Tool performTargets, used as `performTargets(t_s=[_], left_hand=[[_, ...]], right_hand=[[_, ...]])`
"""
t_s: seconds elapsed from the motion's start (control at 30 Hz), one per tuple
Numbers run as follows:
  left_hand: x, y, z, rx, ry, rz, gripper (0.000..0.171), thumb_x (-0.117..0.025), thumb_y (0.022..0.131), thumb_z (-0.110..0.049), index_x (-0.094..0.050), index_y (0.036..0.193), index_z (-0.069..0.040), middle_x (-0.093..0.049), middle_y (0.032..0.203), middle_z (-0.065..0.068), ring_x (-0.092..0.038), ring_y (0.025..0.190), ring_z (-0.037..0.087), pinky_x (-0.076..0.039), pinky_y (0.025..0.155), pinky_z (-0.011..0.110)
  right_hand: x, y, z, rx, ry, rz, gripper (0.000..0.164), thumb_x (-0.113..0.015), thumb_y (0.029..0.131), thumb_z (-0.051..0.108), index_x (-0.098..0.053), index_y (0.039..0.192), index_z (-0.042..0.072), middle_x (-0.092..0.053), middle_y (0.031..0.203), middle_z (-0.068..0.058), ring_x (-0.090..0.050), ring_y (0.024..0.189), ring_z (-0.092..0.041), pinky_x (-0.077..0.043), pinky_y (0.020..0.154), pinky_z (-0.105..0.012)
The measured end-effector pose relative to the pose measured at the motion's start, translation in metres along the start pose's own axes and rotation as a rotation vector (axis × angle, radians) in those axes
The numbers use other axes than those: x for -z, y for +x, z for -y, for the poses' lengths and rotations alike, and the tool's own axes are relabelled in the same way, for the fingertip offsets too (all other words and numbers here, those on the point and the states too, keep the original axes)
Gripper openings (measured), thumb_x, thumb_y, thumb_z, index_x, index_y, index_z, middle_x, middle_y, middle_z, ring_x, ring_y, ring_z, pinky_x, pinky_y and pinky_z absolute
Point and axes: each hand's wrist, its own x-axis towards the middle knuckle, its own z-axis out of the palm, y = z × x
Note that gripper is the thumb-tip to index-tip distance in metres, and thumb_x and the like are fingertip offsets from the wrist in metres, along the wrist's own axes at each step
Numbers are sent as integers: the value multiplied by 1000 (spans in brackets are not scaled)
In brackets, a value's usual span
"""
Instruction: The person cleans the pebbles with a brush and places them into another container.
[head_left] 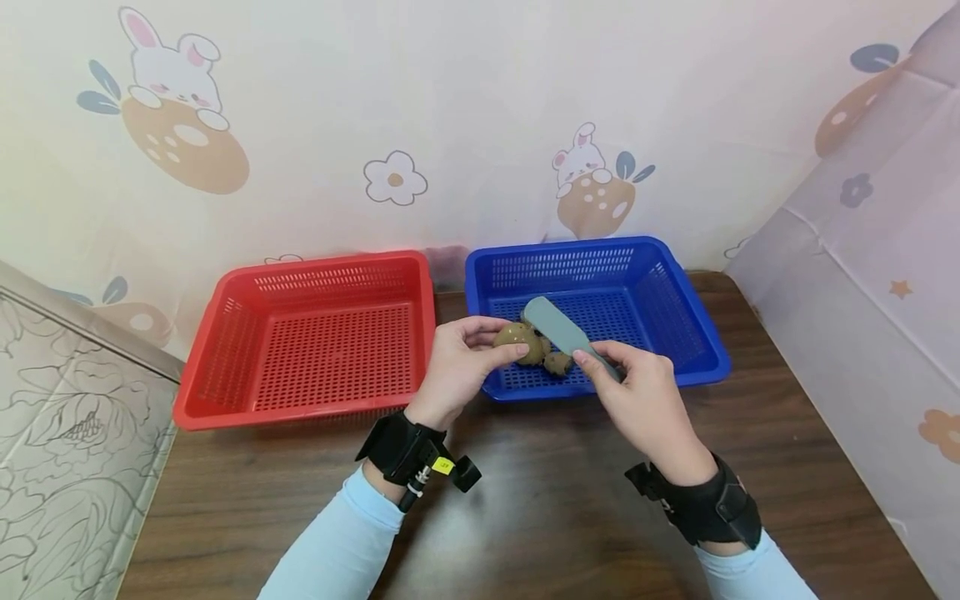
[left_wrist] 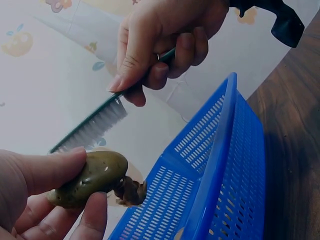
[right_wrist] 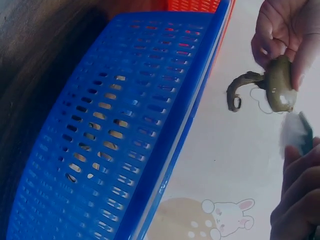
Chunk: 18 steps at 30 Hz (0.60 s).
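Between the thumb and fingers of my left hand (head_left: 468,358) is a glossy olive-brown rounded piece (left_wrist: 92,177) with a curled brown stalk (left_wrist: 131,191). Its exact kind I cannot tell. My right hand (head_left: 637,387) grips the handle of a grey-green brush (head_left: 558,325), whose white bristles (left_wrist: 95,127) show in the left wrist view. The bristles face the olive piece, the brush tip right beside it. Both hands work over the front part of the blue basket (head_left: 686,312). Pale brown shapes (right_wrist: 105,132) show through the basket's slots in the right wrist view.
A red slotted basket (head_left: 303,411) stands left of the blue one on the dark wooden table (head_left: 525,517). Behind both rises a printed cloth (head_left: 480,108), and another side of it (head_left: 855,292) borders the table on the right. A patterned panel (head_left: 67,433) lies at left.
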Motion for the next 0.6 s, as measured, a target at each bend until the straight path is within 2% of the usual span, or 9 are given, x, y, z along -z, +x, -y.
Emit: performTargets(t_s=[0.13, 0.27, 0.33, 0.5, 0.6], left_hand=[[2, 0, 2, -11, 7, -8, 31, -79, 76, -19, -69, 104, -14, -71, 98, 6, -68, 89, 20, -58, 76, 34], [2, 1, 2, -22, 8, -12, 30, -79, 75, -19, -69, 104, -15, -71, 96, 5, -68, 89, 20, -58, 76, 33], [1, 1, 2, -23, 14, -18, 30, -79, 75, -19, -70, 103, -15, -71, 95, 5, -68, 88, 20, -58, 75, 33], [1, 0, 2, -11, 50, -22, 32, -80, 73, -24, -70, 103, -16, -72, 95, 4, -69, 85, 18, -58, 75, 32], [1, -1, 2, -8, 40, -10, 33, -81, 73, -24, -71, 103, -16, -72, 94, 4, -70, 84, 18, -58, 74, 33]], right_hand=[[1, -1, 0, -4, 8, -20, 36, -54, 91, 48, -67, 104, 18, -64, 76, -1, -46, 52, -13, -34, 39, -24], [-2, -2, 1, 25, 37, 38, 37, -54, 91, 48, -67, 108, 19, -69, 85, 1, -52, 61, -12, -41, 44, -23], [-3, -1, 1, 23, 34, 49, 38, -53, 91, 49, -67, 109, 19, -69, 86, 1, -52, 61, -12, -41, 45, -23], [-4, 1, -1, -19, -3, -13, 40, -54, 90, 49, -68, 107, 16, -64, 78, -2, -46, 52, -12, -34, 39, -24], [-3, -3, -1, 4, 17, -4, 40, -54, 90, 48, -68, 108, 16, -66, 82, -1, -51, 57, -12, -38, 41, -23]])
